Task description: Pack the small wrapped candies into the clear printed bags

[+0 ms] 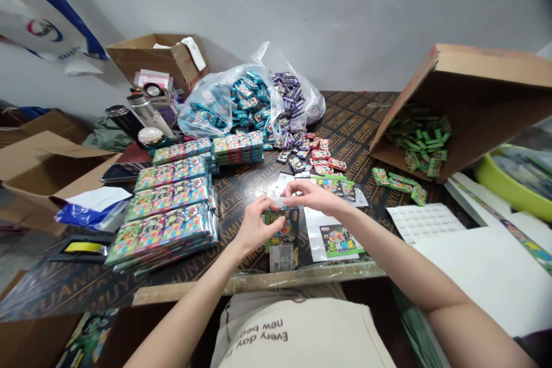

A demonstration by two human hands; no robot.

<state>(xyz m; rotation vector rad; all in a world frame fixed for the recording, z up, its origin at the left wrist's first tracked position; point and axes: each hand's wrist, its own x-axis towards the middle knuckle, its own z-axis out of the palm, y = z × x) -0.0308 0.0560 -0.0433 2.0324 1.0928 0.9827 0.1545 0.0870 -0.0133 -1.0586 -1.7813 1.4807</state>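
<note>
The left grip point(259, 221) and the right grip point(311, 195) meet at the top edge of a small printed packet point(290, 237), the left one with its thumb lying across the upper front and its fingers bent toward the rim, the right one with its fingertips gathered at that same rim. Whether either is truly clamped on the film, or only touching it, I cannot tell, since the fingers cover the spot. The packet is at the near side of the bench point(235, 207), just in front of the person's body; having it so close probably lets both hands work on its mouth with the forearms low. It looks dark, with green and multicoloured artwork above and a pale greyish patch near the bottom; its upper part is mostly hidden. Just to its right a flat pouch point(340, 240) with similar green lettering lies face up, within easy reach. Beyond the hands are loose red pieces point(319, 154), then blue pieces point(250, 98) and purple pieces point(288, 92) in clear plastic bags, apparently kept apart by colour. On the left, flat printed packs point(166, 198) sit in neat rows, likely stacked that way to save space. On the right, a tilted carton point(483, 103) opens toward the person, which presumably makes its green pieces point(426, 144) easier to reach.
</note>
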